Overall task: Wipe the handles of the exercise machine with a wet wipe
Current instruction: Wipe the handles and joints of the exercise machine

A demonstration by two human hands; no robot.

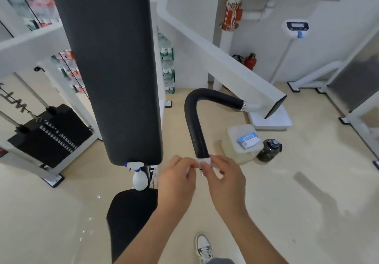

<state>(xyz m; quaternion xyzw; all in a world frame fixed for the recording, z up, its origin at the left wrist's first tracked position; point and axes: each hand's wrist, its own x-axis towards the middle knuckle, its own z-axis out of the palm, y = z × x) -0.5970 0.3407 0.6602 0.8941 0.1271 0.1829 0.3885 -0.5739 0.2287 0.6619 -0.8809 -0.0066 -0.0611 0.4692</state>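
**A:** Where's the wet wipe [205, 162]?

**B:** On the near tip of the black handle [193, 124], at six o'clock from its bend. The left hand [177, 178] and right hand [223, 176] both pinch it with curled fingers.

**A:** How far along?

**B:** I'd judge only this end is being wiped. I can't tell about the rest. No second handle is in view. The wipe pack [248, 138] lies at two o'clock.

gym. landmark: black back pad [108, 68] of a white-framed exercise machine [215, 54]. left of pad: pinned weight stack [49, 134]. right of pad: curved handle [194, 124]; farther right, column weighing scale [295, 27]. behind pad: stacked bottled water [168, 68].
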